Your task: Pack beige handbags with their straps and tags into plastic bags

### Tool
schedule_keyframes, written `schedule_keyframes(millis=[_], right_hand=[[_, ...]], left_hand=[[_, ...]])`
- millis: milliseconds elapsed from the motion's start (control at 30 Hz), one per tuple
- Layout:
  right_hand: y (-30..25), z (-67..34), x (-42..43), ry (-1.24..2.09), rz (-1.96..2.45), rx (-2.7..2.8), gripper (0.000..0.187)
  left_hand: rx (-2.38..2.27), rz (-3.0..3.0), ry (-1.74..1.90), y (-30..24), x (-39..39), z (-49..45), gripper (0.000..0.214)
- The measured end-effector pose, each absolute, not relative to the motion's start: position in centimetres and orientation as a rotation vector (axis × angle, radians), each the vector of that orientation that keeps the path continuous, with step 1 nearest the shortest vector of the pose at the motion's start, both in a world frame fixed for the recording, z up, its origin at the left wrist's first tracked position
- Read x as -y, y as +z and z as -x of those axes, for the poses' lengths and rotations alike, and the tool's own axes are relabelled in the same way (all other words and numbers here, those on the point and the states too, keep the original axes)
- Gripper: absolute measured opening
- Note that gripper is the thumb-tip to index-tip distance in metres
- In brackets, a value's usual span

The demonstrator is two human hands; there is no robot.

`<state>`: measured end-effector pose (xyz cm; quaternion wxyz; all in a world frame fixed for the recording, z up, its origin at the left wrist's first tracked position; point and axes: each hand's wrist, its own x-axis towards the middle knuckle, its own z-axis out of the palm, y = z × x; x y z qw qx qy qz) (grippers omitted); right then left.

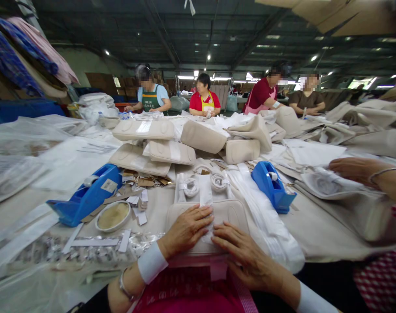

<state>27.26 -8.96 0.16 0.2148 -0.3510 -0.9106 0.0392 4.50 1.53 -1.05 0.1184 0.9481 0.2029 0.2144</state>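
Both my hands rest flat on a cream padded cushion (pixel 229 211) lying at the near edge of the table. My left hand (pixel 186 228) lies on its left half, fingers stretched out toward the middle. My right hand (pixel 240 248) lies on its right half, fingers spread and pointing left. Between the fingertips runs a white paper strip (pixel 206 195) that crosses the cushion. Two coiled white cords (pixel 191 187) sit on the far part of the cushion. Neither hand holds anything.
A blue tape dispenser (pixel 88 195) and a round lid (pixel 113 216) sit at left; a second blue dispenser (pixel 272 186) at right. More cream cushions (pixel 203 137) pile mid-table. Another person's hand (pixel 354 169) rests on plastic-wrapped fabric at right. Several workers sit across the table.
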Motion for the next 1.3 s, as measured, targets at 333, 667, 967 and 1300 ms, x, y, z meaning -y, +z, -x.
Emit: schedule_keyframes(millis=[333, 667, 967, 1300], right_hand=[[-5.6, -26.4, 10.9, -0.342, 0.984, 2.391, 0.053], [-3.0, -22.5, 14.0, -0.366, 0.885, 2.225, 0.030], [-1.7, -21.4, 15.0, -0.355, 0.854, 2.302, 0.032], [4.3, -21.5, 8.5, -0.281, 1.011, 2.325, 0.028]], left_hand=[[-0.614, -2.843, 0.590, -1.0, -1.2, -4.4, 0.041], [-0.565, -2.860, 0.592, -1.5, -1.5, -4.1, 0.042], [-0.576, -2.855, 0.619, -2.0, -1.5, -4.2, 0.042], [-0.616, -2.871, 0.685, -1.8, -1.0, -4.2, 0.039]])
